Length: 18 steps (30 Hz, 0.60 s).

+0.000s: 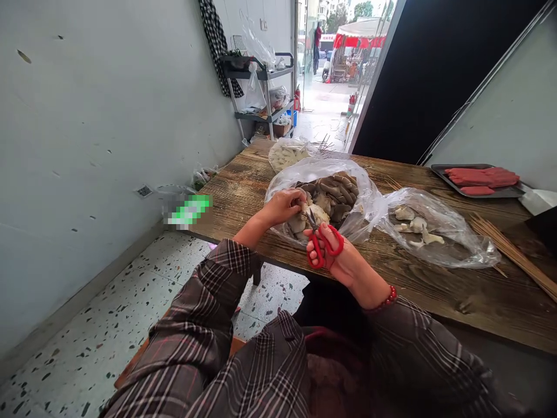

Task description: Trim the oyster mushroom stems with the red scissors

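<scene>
My right hand point(342, 258) grips a pair of scissors point(318, 249) by its red handles, with the metal blades pointing up and away from me. The blade tips reach a pale oyster mushroom point(317, 213) at the near side of an open clear plastic bag point(285, 180). Closed at the fingertips, my left hand point(284, 206) pinches the mushroom just left of the blades. More grey-brown oyster mushrooms point(337, 191) are heaped inside this bag behind both hands. To the right, a second clear bag point(461, 241) holds several pale mushroom pieces point(418, 225).
All this lies on a wooden table point(235, 197). Farther back is another bag with pale pieces point(289, 154). Bundled thin skewers point(513, 249) and a black tray point(467, 188) of red strips point(483, 176) are at right. A shelf cart point(248, 74) stands beyond the table, near a glass doorway.
</scene>
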Each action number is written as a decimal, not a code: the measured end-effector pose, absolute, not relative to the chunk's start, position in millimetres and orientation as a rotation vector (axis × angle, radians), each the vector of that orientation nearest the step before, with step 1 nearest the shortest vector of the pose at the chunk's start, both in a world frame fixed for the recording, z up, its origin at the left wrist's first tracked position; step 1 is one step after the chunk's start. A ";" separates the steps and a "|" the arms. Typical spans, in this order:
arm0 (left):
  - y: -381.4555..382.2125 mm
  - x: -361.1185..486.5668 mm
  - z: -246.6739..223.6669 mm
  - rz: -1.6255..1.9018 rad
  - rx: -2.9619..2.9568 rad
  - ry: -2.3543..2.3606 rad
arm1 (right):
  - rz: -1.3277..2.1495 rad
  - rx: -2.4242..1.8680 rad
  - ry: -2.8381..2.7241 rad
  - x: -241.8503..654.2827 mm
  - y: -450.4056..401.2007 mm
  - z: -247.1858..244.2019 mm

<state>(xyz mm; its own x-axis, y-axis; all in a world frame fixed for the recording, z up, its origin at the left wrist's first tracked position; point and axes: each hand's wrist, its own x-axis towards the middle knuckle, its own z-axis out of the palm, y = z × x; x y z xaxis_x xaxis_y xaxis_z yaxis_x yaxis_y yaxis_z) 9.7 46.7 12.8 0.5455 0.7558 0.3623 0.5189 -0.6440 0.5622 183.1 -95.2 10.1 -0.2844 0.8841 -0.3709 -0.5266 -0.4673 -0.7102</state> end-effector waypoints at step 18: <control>45.7 6.8 13.8 0.927 2.095 0.959 | 1.884 -0.912 -0.394 157.0 -74.5 11.4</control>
